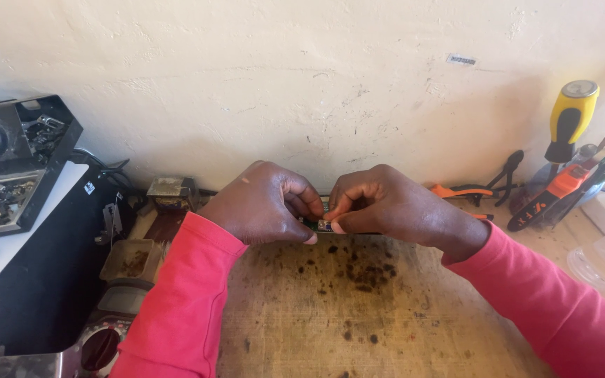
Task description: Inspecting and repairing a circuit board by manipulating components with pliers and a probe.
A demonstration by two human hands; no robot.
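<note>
Both of my hands meet at the back of a stained wooden bench (330,315), close to the wall. My left hand (264,203) and my right hand (386,203) pinch a small green circuit board (322,225) between their fingertips. Only a thin strip of the board shows between the thumbs; the rest is hidden under my fingers. Both arms wear red sleeves.
A black parts tray (15,161) with metal bits sits at the left, above a black box (57,273). A small transformer (169,190) stands by the wall. At the right lean a yellow-handled screwdriver (570,119), orange-handled pliers (470,190) and other tools.
</note>
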